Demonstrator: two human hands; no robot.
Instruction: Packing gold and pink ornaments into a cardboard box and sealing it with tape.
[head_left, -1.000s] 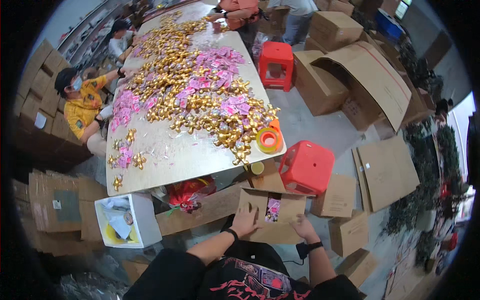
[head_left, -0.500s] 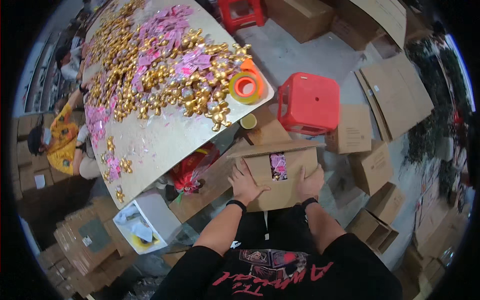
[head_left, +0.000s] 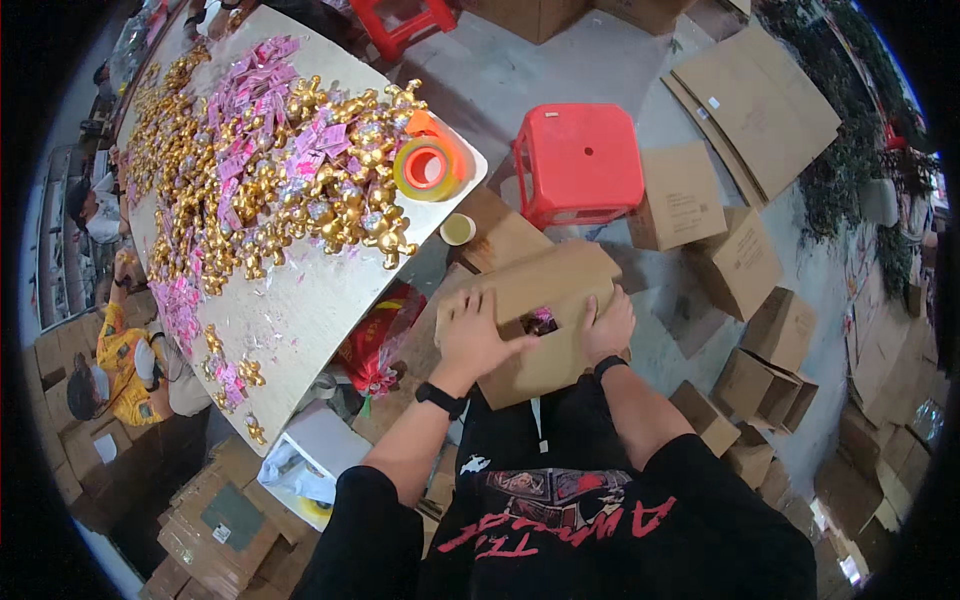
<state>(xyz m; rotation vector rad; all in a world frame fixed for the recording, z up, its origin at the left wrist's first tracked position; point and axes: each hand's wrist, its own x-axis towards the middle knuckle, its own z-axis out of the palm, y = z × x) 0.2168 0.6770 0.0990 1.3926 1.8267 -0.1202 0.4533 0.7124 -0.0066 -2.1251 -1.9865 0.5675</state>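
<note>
A brown cardboard box (head_left: 545, 375) rests before my lap, its top flaps folded inward. Through a small gap between the flaps, pink and dark contents (head_left: 540, 321) show. My left hand (head_left: 474, 338) lies with fingers spread on the left part of the flaps, thumb pointing toward the gap. At the box's right side, my right hand (head_left: 608, 326) grips the edge, with a digit over the flap and the other fingers around the side.
On the table (head_left: 320, 330) to the left are heaped gold bear-shaped figures (head_left: 350, 195), pink cards (head_left: 250, 85) and an orange tape dispenser (head_left: 432, 160). A red stool (head_left: 585, 160) and several cartons (head_left: 680, 195) stand ahead and right. A person in yellow (head_left: 128, 370) sits beyond the table.
The far flap, which stood raised, now lies down over the box and the gap looks smaller. Both hands have shifted onto the flaps. The view has turned somewhat.
</note>
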